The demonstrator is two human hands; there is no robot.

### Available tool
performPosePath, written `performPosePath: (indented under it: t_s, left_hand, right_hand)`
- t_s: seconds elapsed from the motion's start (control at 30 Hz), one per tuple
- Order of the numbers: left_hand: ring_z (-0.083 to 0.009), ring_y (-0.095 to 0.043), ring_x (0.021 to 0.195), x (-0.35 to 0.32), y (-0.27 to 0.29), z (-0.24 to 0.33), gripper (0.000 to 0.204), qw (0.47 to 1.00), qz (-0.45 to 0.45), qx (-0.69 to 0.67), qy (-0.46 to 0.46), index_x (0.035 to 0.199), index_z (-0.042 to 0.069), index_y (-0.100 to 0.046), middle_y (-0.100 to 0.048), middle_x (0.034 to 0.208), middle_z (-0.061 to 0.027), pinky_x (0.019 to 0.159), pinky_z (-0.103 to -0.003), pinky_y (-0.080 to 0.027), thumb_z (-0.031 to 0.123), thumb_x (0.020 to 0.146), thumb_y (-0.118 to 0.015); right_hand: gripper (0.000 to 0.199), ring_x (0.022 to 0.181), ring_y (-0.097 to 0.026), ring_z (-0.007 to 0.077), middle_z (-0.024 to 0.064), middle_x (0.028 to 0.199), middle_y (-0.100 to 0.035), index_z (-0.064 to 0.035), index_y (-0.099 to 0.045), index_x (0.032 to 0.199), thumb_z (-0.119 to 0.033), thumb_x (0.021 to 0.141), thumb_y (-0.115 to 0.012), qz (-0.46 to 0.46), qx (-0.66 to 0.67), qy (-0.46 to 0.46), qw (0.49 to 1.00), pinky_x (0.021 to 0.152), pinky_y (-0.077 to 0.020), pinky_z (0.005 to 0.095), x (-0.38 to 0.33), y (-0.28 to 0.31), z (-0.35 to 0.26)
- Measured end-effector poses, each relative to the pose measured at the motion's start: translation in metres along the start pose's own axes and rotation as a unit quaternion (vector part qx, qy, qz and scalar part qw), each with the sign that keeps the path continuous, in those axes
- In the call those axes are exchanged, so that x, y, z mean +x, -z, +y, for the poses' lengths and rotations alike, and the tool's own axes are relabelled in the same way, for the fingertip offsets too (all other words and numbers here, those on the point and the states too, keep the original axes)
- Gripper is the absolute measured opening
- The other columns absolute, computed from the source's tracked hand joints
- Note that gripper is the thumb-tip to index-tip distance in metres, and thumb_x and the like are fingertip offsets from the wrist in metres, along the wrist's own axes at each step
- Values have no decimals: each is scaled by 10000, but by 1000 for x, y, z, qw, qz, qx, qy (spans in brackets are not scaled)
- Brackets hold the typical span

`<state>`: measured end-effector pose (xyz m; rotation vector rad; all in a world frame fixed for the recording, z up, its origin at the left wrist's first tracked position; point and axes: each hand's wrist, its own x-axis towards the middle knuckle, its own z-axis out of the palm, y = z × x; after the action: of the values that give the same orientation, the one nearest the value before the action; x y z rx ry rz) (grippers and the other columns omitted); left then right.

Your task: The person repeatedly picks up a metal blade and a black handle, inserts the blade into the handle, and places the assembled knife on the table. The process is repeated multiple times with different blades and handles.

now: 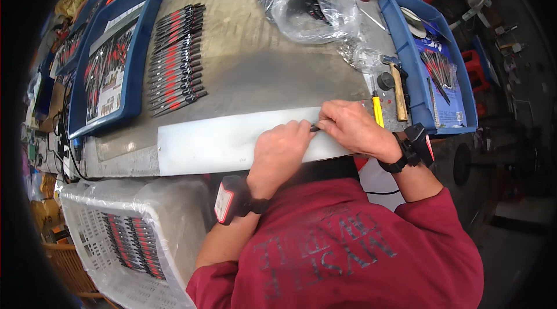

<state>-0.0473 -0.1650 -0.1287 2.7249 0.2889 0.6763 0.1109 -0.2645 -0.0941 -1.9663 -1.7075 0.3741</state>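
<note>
Over a white board (203,144) at the table's front edge, my two hands meet. My left hand (282,149) is closed, with its fingertips pinched at a small dark piece (315,128). From the other side, the thumb and fingers of my right hand (354,126) close on the same piece. Most of it is hidden by my fingers, so its kind cannot be made out. Farther back on the left lies a long row of slim red-and-black tools (176,68), side by side on the table.
A blue tray (152,4) of similar tools stands left. At the back is a clear plastic bag (316,10) with dark parts. A hammer (399,91), a yellow-handled screwdriver (378,111) and another blue tray (470,106) are right. A lined white basket (154,210) stands below left.
</note>
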Motion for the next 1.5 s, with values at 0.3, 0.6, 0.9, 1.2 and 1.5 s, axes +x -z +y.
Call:
performPosePath:
  t_s: [0.3, 0.6, 0.9, 1.2, 1.5]
  left_hand:
    - [-259, -549, 541, 3, 3, -1, 155, 997, 12, -66, 36, 855, 74, -571, -517, 638, -66, 485, -365, -427, 164, 799, -684]
    - [-243, -555, 538, 3, 3, -1, 158, 999, 4, -43, 34, 856, 77, -567, -517, 641, -61, 474, -354, -430, 168, 798, -681]
    - [-229, -561, 528, 2, 3, -3, 171, 999, 15, -45, 21, 851, 79, -557, -517, 646, -53, 458, -341, -444, 170, 785, -685]
    - [-225, -566, 545, 2, 4, -3, 174, 998, 17, -48, 22, 849, 83, -549, -516, 648, -50, 465, -347, -449, 171, 781, -683]
    - [-239, -547, 536, 0, 2, -4, 186, 997, 16, -67, 27, 895, 70, -574, -510, 647, -61, 475, -353, -419, 159, 787, -696]
  right_hand:
    - [152, 763, -619, 310, 160, 824, -641, 7, -642, 887, -119, 804, -633, 121, -4, -89, 989, 693, -487, 356, 4, 40, 47]
    - [157, 781, -608, 392, 221, 797, -625, 8, -656, 820, -125, 784, -581, 146, -167, -171, 960, 703, -475, 439, 23, 61, 117]
    - [172, 769, -604, 418, 250, 777, -615, 29, -637, 756, -100, 779, -526, 99, -211, -180, 956, 720, -471, 485, 25, 50, 127]
    - [155, 779, -600, 434, 278, 795, -605, 49, -595, 753, -52, 788, -483, 95, -230, -139, 959, 707, -473, 492, 22, 48, 134]
    - [137, 832, -574, 430, 259, 837, -596, 38, -557, 802, -70, 820, -475, 123, -204, -137, 962, 740, -446, 491, 20, 49, 129]
